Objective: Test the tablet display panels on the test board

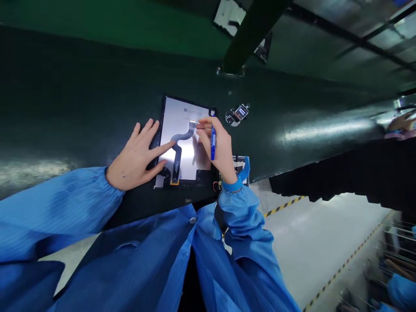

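A flat display panel (203, 149) with a whitish back and dark frame lies on the dark green bench. A curved dark ribbon cable (186, 136) runs across it, from an orange-edged end near the front to a connector at the upper middle. My left hand (138, 154) rests with fingers spread at the panel's left edge, its index fingertip on the cable's bend. My right hand (218, 143) is above the panel's right side, a blue pen (213, 143) held among its fingers. Its thumb and index fingertip are at the cable's upper connector.
A small shiny metal device with a lit display (240, 113) stands right of the panel. Beyond rises a green post (242, 39), with another panel (229, 16) behind it. Partly under my right wrist is a circuit-board unit (239, 164). Another person's hand (403, 122) shows far right.
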{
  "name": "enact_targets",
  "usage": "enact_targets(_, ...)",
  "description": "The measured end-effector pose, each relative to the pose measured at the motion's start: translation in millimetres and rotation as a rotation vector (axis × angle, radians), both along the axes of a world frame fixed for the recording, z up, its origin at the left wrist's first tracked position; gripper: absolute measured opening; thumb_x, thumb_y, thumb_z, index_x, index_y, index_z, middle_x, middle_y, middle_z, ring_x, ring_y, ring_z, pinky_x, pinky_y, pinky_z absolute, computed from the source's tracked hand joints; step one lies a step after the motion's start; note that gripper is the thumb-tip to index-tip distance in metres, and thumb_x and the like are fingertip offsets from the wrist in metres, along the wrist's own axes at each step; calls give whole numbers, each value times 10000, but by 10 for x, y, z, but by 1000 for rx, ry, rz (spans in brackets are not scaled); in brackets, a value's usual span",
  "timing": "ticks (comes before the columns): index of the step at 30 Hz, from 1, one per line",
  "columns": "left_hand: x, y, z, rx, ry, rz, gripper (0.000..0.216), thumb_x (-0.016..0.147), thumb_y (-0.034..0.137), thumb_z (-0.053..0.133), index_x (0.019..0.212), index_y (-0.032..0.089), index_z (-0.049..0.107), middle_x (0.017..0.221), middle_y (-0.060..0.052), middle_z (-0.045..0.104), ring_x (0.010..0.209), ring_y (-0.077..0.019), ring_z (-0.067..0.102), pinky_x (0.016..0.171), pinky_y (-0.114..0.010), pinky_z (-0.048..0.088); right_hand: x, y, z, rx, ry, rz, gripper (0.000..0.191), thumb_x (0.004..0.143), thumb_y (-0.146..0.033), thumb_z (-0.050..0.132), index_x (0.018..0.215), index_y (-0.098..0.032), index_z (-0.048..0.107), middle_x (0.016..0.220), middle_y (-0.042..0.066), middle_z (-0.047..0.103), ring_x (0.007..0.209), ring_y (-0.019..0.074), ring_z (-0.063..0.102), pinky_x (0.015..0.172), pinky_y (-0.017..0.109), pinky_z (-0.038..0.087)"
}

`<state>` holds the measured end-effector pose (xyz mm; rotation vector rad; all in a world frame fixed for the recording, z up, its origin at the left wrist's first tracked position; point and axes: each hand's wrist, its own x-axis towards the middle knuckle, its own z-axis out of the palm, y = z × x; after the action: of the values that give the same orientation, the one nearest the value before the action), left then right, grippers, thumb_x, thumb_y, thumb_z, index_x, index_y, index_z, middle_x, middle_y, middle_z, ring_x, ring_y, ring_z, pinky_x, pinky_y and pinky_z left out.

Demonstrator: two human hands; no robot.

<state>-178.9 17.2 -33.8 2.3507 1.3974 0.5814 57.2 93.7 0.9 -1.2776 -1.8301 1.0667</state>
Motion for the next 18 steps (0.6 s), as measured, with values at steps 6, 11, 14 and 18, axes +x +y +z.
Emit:
enact_targets(6,15,-27,54,21,-68,-29,396,981,296,516,1368,295,598,1707,-68,79,1538,-431,71,1178,-725,169,-189,107,-130,24,16,26,177,853,-224,651,974,-236,522,951,0,651,799,130,638,798,305,548)
enact_targets(11,96,85,398,-68,-402,165,396,999,306,501,1384,276,591,1503,-60,539,1380,-282,506,1181,-479,396,-98,25,211,23,240,103,282,880,-367,673,877,-260,412,902,-5,671,836,139,651,790,322,556)
enact_targets(14,221,275,638,-324,-644,94,355,941,364,620,1275,268,690,1176,-30,751,1083,-238,707,1004,-379,569,11,-68,434,8,369,242,323,879,-388,701,861,-271,400,862,-22,700,846,147,687,842,354,575)
enact_targets(18,441,473,829,-628,-749,-98,182,784,388,794,942,299,815,849,-2,788,767,-227,750,743,-352,648,150,-201,592,23,408,317,325,871,-348,728,837,-270,414,850,-34,721,824,155,701,839,383,598)
